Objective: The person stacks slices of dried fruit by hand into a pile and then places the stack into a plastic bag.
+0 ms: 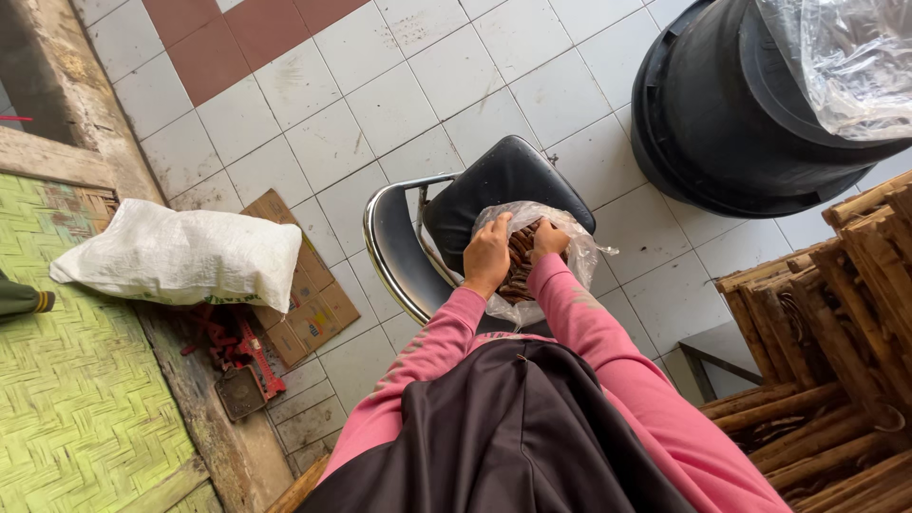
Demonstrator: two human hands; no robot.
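A clear plastic bag full of brown stick-like pieces rests on the black seat of a chair with a chrome frame. My left hand grips the bag's left side near its opening. Just right of it, my right hand reaches into the bag with its fingers on the brown pieces. Both arms wear pink sleeves over a dark garment.
A large black barrel lined with clear plastic stands at the upper right. Stacked wooden frames fill the right side. A white sack, cardboard and red tools lie to the left beside a green woven mat.
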